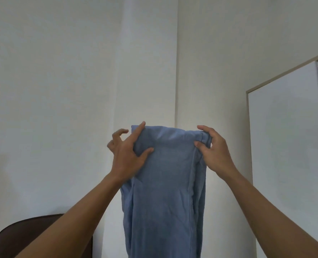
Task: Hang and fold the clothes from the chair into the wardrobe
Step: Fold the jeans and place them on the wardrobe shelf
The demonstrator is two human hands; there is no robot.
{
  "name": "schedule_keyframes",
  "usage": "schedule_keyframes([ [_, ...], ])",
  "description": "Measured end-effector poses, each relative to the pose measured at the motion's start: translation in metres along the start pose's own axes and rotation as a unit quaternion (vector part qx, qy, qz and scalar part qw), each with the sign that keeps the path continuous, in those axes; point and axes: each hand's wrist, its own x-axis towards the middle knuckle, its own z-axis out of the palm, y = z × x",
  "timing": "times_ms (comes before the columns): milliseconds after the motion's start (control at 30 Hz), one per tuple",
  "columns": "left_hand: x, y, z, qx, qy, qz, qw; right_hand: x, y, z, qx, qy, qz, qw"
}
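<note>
A blue garment (165, 183) hangs straight down in front of me, held up at chest height against the white wall. My left hand (128, 151) pinches its top left corner between thumb and forefinger, the other fingers curled free. My right hand (213, 148) grips the bunched top right corner. The cloth's lower end runs out of the frame at the bottom. The dark brown chair back (29, 237) shows at the lower left, partly behind my left forearm. The white wardrobe (288, 127) stands at the right with its doors closed.
A white wall with a vertical corner edge (176, 71) fills the background. The wardrobe has a light wooden frame along its top and left side (247, 112).
</note>
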Motion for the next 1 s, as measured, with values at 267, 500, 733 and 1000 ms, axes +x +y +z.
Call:
schedule_keyframes([
  [267, 0.014, 0.008, 0.007, -0.128, -0.082, 0.020, 0.988, 0.012, -0.011, 0.002, 0.095, 0.067, 0.008, 0.993],
  [500, 0.031, 0.027, 0.009, -0.158, -0.049, 0.043, 0.985, -0.012, -0.005, 0.007, 0.074, 0.116, -0.090, 0.986],
  [733, 0.051, 0.040, 0.012, -0.163, -0.043, 0.008, 0.986, -0.060, 0.015, 0.006, -0.020, -0.038, -0.200, 0.979],
  [1000, 0.060, 0.063, 0.019, -0.217, -0.047, -0.004, 0.975, -0.081, 0.041, 0.015, -0.005, -0.063, -0.152, 0.986],
])
